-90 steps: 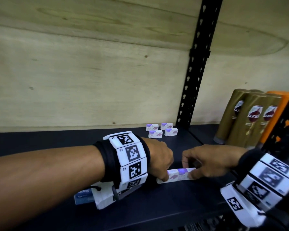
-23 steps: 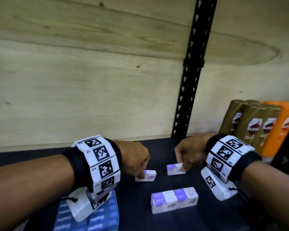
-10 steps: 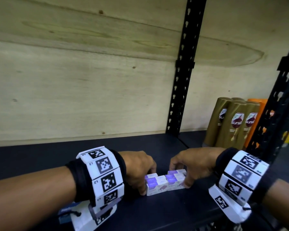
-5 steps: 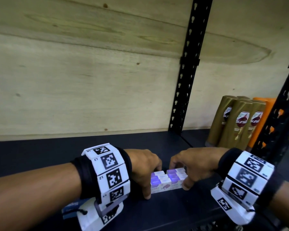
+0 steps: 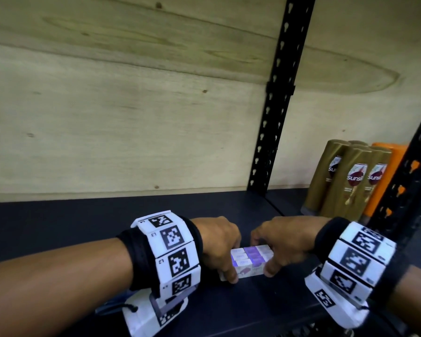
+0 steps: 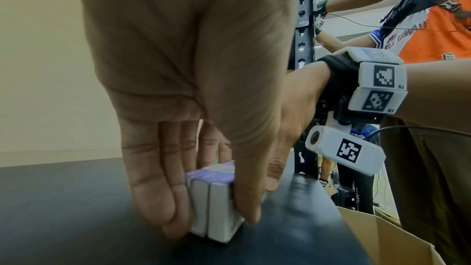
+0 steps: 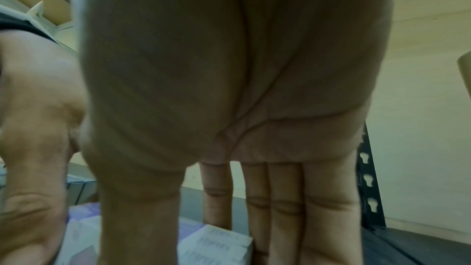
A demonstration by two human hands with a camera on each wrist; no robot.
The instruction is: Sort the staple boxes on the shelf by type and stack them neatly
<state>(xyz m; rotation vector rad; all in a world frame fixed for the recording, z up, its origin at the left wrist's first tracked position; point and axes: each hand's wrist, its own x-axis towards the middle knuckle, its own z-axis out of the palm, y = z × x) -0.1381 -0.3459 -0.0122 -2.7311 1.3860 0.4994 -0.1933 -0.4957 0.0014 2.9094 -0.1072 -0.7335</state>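
Head view shows your staple boxes [image 5: 249, 262] packed side by side in a tight white-and-purple block near the shelf's [image 5: 58, 229] front edge. Your left hand [image 5: 219, 249] pinches the block's left end, thumb at the front and fingers [image 6: 150, 184] behind it. Your right hand [image 5: 284, 246] clasps the right end the same way, thumb on the front face, fingers [image 7: 288, 209] straight down the back. Behind, a black upright [image 5: 275, 98] stands against plywood; shampoo bottles [image 5: 353, 181] sit at the shelf's far right.
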